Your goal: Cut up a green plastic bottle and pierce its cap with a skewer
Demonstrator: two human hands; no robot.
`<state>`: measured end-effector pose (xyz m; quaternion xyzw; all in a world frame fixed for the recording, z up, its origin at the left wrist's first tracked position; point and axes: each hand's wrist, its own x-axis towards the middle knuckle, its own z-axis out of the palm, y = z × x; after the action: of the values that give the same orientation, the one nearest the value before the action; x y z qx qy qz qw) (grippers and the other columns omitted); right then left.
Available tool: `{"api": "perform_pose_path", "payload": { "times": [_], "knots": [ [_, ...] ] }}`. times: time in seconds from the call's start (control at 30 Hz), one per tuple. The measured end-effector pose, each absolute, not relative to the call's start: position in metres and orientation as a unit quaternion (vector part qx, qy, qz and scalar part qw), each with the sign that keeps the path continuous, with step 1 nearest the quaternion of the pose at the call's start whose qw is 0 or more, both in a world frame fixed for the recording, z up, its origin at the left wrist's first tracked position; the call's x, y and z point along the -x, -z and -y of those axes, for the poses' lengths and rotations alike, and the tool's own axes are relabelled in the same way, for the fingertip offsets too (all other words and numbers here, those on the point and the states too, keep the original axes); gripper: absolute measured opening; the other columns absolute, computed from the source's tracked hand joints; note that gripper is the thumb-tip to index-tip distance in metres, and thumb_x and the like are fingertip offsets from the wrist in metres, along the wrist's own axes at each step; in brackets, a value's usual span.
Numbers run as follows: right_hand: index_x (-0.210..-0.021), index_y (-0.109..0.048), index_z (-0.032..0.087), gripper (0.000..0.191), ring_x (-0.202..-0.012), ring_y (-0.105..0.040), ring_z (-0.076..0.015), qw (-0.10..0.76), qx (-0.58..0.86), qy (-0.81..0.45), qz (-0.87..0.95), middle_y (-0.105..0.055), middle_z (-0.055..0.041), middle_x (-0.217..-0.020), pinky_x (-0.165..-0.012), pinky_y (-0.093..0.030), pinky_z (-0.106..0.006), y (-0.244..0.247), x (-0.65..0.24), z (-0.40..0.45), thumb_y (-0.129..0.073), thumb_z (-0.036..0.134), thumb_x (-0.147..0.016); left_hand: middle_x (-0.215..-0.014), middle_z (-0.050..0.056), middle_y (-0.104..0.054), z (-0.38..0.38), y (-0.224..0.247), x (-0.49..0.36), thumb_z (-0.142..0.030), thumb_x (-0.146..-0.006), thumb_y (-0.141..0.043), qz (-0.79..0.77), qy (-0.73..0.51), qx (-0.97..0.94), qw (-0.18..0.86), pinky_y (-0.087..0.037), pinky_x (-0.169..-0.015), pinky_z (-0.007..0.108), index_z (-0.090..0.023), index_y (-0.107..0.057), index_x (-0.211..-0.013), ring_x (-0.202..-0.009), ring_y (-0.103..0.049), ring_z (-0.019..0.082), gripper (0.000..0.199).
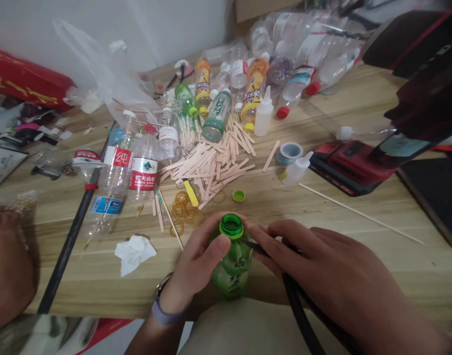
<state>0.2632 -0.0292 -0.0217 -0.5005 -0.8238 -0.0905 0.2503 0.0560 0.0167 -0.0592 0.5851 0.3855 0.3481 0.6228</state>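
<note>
- Wood-grained counter runs across the view, the work sitting at its near edge, right in front of the person's body.
- Green plastic tea bottle is between the two hands, uncapped, its long axis close to upright and its mouth facing up; whether its base rests on the counter cannot be told.
- Right hand lies to the bottle's right, curled closed around black-handled scissors, its forefinger reaching to the bottle's neck.
- Left hand has the fuller hold on the bottle: it comes from the left, thumb over the front of the neck, fingers going round behind, opened only as wide as the bottle there.
- Black-handled scissors, judging by the curved handle, point leftward at the bottle, the dark tip just below the neck ring; whether it touches the plastic is too blurred to tell.
- Green cap lies on the counter just beyond the bottle's mouth, apart from both hands.
</note>
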Motion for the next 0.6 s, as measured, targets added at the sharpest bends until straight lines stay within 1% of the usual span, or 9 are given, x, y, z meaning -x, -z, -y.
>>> {"api": "perform_pose_path", "payload": {
  "times": [0.1,0.23,0.3,0.4,0.53,0.6],
  "knots": [
    [-0.106,-0.071,0.023,0.052,-0.052,-0.057,-0.0117,0.235,0.485,0.073,0.839,-0.068,0.0033,-0.075,-0.053,-0.039,-0.028,0.015,-0.27,0.028,-0.021,0.01,-0.108,-0.116,0.005,-0.074,-0.016,0.054,-0.058,-0.052,-0.097,-0.057,-0.363,-0.334,-0.639,0.591,-0.051,-0.094,0.032,-0.024,-0.069,-0.117,-0.108,-0.067,0.023,0.036],
    [-0.105,-0.069,0.022,0.051,-0.055,-0.059,-0.0115,0.213,0.46,0.055,0.86,-0.069,0.0042,-0.077,-0.055,-0.039,-0.028,0.008,-0.278,0.026,-0.03,-0.006,-0.091,-0.109,0.004,-0.074,-0.015,0.049,-0.06,-0.048,-0.098,-0.058,-0.364,-0.305,-0.683,0.555,-0.051,-0.09,0.03,-0.024,-0.068,-0.115,-0.102,-0.067,0.021,0.032],
    [-0.106,-0.069,0.022,0.05,-0.054,-0.059,-0.0117,0.199,0.446,0.049,0.871,-0.07,0.0044,-0.078,-0.055,-0.039,-0.029,0.006,-0.283,0.026,-0.035,-0.007,-0.084,-0.108,0.004,-0.073,-0.013,0.05,-0.06,-0.047,-0.097,-0.059,-0.372,-0.292,-0.695,0.541,-0.05,-0.089,0.03,-0.024,-0.068,-0.115,-0.101,-0.067,0.022,0.031],
    [-0.109,-0.069,0.022,0.045,-0.053,-0.058,-0.0115,0.174,0.424,0.033,0.888,-0.069,0.0053,-0.08,-0.057,-0.039,-0.029,0.006,-0.291,0.027,-0.044,-0.004,-0.081,-0.113,0.006,-0.073,-0.009,0.051,-0.06,-0.045,-0.095,-0.061,-0.376,-0.289,-0.712,0.518,-0.05,-0.091,0.032,-0.023,-0.067,-0.116,-0.104,-0.066,0.023,0.03],
    [-0.095,-0.07,0.023,0.034,-0.054,-0.057,-0.0113,0.157,0.39,-0.001,0.907,-0.065,0.0054,-0.075,-0.056,-0.036,-0.029,0.005,-0.297,0.025,-0.052,-0.002,-0.081,-0.111,0.007,-0.073,-0.005,0.05,-0.061,-0.041,-0.095,-0.061,-0.386,-0.267,-0.724,0.505,-0.049,-0.091,0.033,-0.022,-0.068,-0.113,-0.103,-0.066,0.023,0.027],
    [-0.092,-0.07,0.023,0.031,-0.054,-0.057,-0.012,0.141,0.383,-0.011,0.913,-0.063,0.0053,-0.073,-0.054,-0.034,-0.031,0.004,-0.298,0.022,-0.055,-0.001,-0.081,-0.111,0.007,-0.073,-0.004,0.048,-0.063,-0.04,-0.094,-0.06,-0.397,-0.252,-0.726,0.502,-0.049,-0.092,0.033,-0.021,-0.068,-0.112,-0.104,-0.066,0.024,0.027]
  ]
}}
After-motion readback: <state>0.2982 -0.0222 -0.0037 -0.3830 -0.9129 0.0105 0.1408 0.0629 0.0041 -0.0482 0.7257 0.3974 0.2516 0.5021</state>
